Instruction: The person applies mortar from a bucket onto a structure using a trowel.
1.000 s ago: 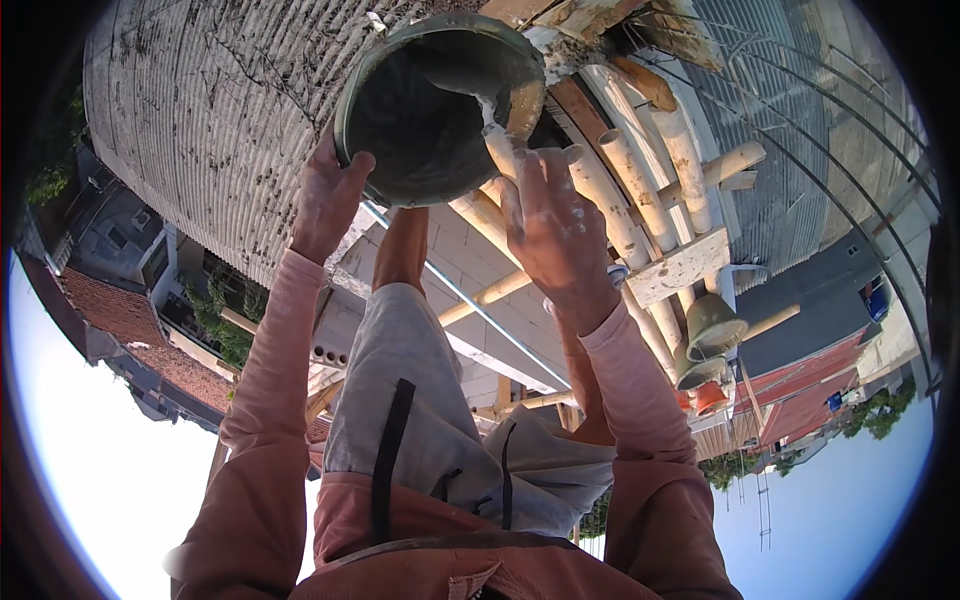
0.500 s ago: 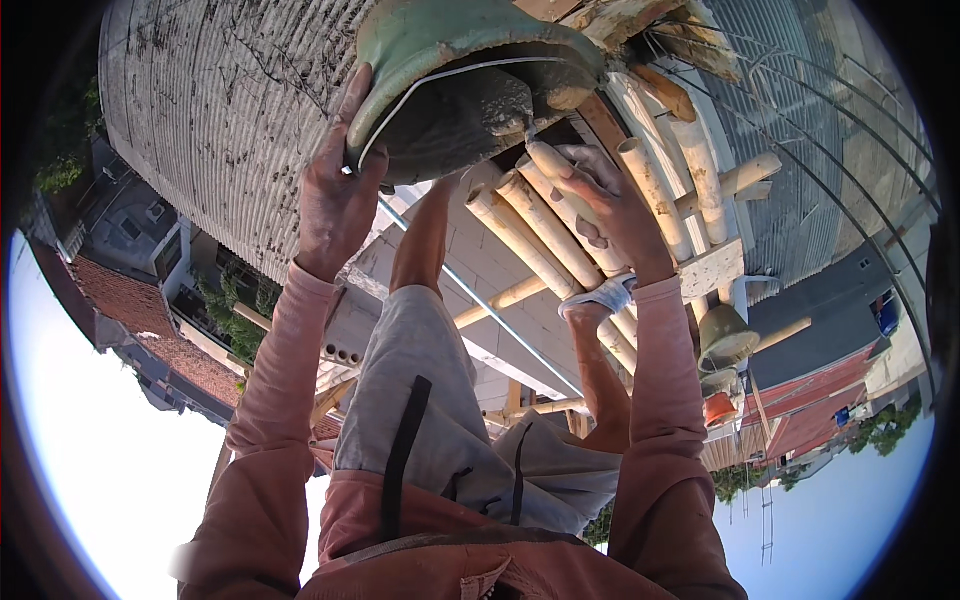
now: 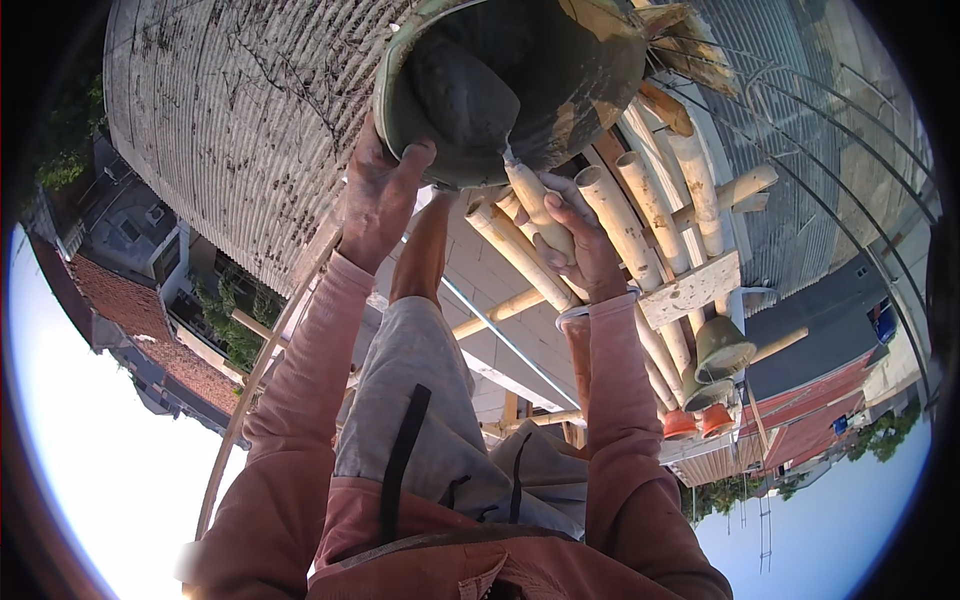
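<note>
A green bucket, grey-smeared inside, is held at the top centre, its opening facing me. My left hand is closed on its lower left rim, thumb over the edge. Inside lies the mortar-coated blade of a trowel; its pale handle sticks out over the lower rim, and my right hand is wrapped around it. How much mortar the dark bucket holds I cannot tell. My legs in grey shorts show below, among bamboo poles and pale blockwork.
Bamboo poles and a speckled board lie right of centre, with more buckets below them. Steel rods arch across the right. Corrugated roofs flank the work, and tiled roofs lie far below on the left.
The bucket tipped over at half a second ago and has turned back, opening toward me, slightly farther right than at first. The trowel blade now sits farther left inside it.
</note>
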A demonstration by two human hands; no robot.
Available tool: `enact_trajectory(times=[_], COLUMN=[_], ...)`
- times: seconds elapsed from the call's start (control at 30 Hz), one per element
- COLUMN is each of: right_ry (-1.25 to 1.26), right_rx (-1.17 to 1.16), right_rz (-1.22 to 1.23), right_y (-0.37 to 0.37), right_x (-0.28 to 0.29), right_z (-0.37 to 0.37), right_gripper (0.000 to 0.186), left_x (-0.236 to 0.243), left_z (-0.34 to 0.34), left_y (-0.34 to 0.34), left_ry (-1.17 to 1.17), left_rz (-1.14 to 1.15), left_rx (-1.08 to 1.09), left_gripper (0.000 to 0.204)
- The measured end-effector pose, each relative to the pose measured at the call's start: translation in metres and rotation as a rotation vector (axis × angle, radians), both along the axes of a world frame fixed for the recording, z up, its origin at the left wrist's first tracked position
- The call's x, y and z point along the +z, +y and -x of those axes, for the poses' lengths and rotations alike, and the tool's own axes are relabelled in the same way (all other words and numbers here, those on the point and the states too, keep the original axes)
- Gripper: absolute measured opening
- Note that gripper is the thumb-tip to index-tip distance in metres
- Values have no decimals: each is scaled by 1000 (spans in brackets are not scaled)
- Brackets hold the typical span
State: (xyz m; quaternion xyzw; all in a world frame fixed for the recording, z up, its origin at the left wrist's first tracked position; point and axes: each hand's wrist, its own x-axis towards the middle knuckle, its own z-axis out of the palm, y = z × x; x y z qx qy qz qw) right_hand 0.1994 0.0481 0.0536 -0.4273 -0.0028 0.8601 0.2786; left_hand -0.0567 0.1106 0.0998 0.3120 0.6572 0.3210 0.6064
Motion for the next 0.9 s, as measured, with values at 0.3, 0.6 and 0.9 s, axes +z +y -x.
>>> enact_trajectory(times=[0.3, 0.6, 0.9], right_ry=[124, 83, 121], right_rx=[-264, -580, -805], right_rz=[16, 296, 256], right_y=[-47, -75, 56], right_x=[19, 30, -140], right_z=[-17, -38, -48], right_gripper=[46, 39, 25], left_x=[-36, -32, -7], left_z=[26, 157, 161], left_y=[-2, -89, -136], left_ry=[-198, 27, 135], left_rz=[198, 497, 556], left_rx=[431, 637, 693], left_gripper=[33, 41, 53])
